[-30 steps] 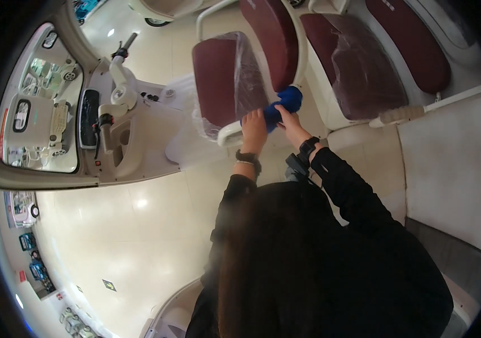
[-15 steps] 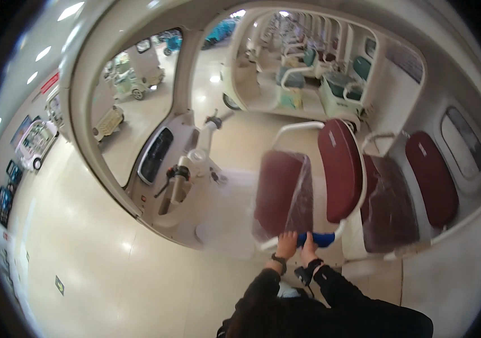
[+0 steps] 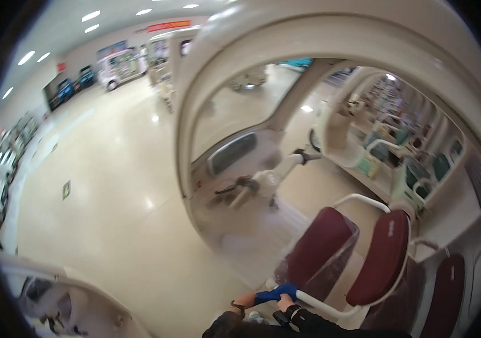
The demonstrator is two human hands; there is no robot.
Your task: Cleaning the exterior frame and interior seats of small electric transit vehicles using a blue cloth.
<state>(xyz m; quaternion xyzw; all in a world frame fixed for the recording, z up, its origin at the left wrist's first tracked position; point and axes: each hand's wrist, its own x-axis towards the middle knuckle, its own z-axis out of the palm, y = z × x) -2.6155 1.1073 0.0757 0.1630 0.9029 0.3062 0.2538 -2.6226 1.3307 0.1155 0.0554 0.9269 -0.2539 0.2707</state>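
Glossy cream floor (image 3: 116, 186) spreads beyond the white ride cabin (image 3: 330, 50) we lean into. Our left hand (image 3: 246, 299) and right hand (image 3: 284, 302) both press a blue cloth (image 3: 276, 293) against the white rail (image 3: 322, 304) just below the plastic-wrapped maroon seat (image 3: 322, 250); our fingers curl closed around the cloth.

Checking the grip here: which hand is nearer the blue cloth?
About level. The left hand touches the blue cloth's left end; the right hand sits just under its right end, also touching.
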